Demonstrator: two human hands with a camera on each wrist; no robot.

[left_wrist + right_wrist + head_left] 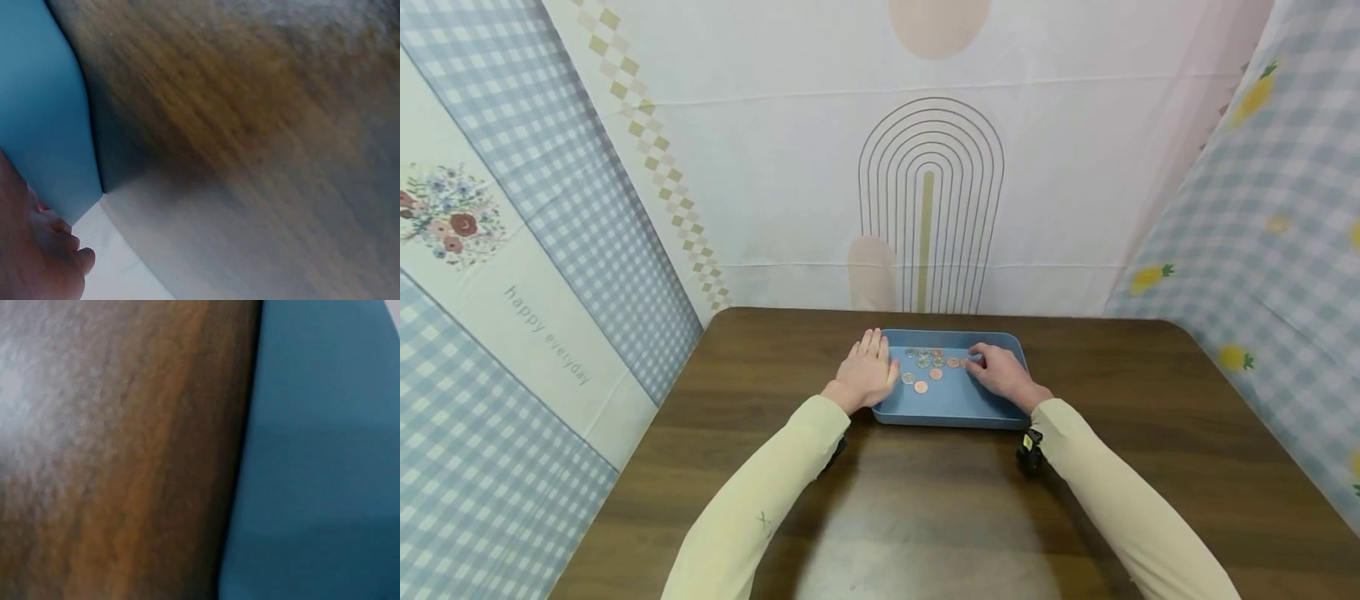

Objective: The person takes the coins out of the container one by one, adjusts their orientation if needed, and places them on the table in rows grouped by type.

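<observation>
A shallow blue tray (955, 404) lies on the table with several copper and silver coins (921, 387) on its floor, mostly in the left and middle part. My left hand (867, 373) rests flat along the tray's left rim, fingers extended and pointing away from me. In the left wrist view, the left hand (44, 262) lies beside the tray's outer wall (50, 119). Over the tray's right side, my right hand (1000, 372) has thumb and index finger bent near a copper coin (953, 362). I cannot tell whether its fingertips pinch a coin.
The tray sits toward the far side of a dark wooden table (775, 358). Behind it hangs a white printed cloth (775, 183), with checked cloths (1285, 275) along the sides. The tray's wall (319, 462) fills the right part of the right wrist view.
</observation>
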